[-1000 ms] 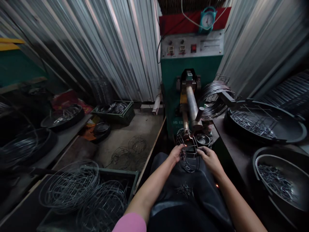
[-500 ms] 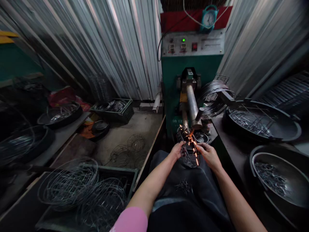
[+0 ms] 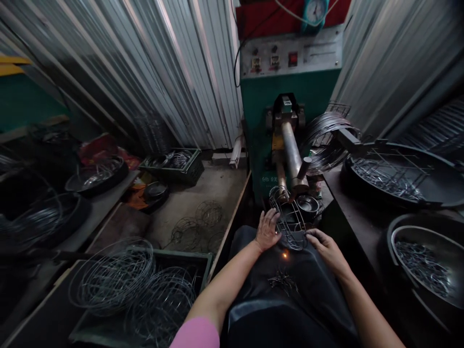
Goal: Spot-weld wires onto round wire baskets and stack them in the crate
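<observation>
A round wire basket (image 3: pixel 290 220) hangs around the lower arm of the spot welder (image 3: pixel 295 162), above my lap. My left hand (image 3: pixel 267 232) lies along the basket's left side, its fingers stretched out and slightly apart against the wires. At the right edge of the basket, my right hand (image 3: pixel 324 246) has thumb and fingers pinched together. What sits in that pinch is too small to make out. A glowing spark (image 3: pixel 285 254) shows just below the basket. Short wire pieces (image 3: pixel 282 280) lie heaped on the dark apron over my lap.
At right stand round pans (image 3: pixel 389 241) holding short wire pieces. A wire coil (image 3: pixel 331 140) is beside the welder, and a small metal bowl (image 3: pixel 307 204) sits beneath its arms. To the left, a green crate (image 3: pixel 210 263) holds wire rings and baskets; more wire baskets (image 3: pixel 188 229) lie on the floor.
The spray of sparks has shrunk to one glowing spot, and the green lamp on the panel has gone dark. My left fingers have straightened; my right hand has moved lower and slightly right.
</observation>
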`<state>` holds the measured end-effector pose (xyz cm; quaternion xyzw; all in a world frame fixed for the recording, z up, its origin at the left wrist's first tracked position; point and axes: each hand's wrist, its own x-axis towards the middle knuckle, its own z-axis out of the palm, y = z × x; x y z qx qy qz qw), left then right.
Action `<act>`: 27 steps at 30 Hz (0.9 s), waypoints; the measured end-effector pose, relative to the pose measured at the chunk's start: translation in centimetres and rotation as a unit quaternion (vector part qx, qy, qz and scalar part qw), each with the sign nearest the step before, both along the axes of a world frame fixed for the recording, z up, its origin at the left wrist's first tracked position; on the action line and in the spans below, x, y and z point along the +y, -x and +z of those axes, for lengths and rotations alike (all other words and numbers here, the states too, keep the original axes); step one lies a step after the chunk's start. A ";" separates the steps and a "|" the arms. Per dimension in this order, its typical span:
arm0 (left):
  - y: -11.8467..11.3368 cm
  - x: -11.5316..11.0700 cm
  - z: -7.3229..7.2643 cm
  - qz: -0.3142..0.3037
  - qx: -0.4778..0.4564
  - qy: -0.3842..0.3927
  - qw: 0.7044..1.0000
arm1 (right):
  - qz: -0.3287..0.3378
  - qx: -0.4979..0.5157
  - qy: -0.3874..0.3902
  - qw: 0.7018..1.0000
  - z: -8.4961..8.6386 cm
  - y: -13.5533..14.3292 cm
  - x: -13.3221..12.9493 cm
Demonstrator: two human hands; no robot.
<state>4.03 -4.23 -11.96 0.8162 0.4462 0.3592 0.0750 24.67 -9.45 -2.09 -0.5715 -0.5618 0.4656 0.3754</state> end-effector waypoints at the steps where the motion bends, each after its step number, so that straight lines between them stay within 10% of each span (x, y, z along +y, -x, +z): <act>1: -0.1 0.1 -0.1 -0.003 0.002 -0.007 1.000 | -0.003 -0.012 -0.007 1.000 0.0 0.0 0.0; 10: -0.2 1.2 0.3 -0.067 -0.025 -0.028 0.997 | -0.022 -0.006 -0.049 0.999 -0.9 0.2 -0.6; 27: -1.7 2.7 1.3 -0.062 -0.237 0.044 0.969 | -0.070 -0.038 -0.108 0.991 2.6 3.3 4.3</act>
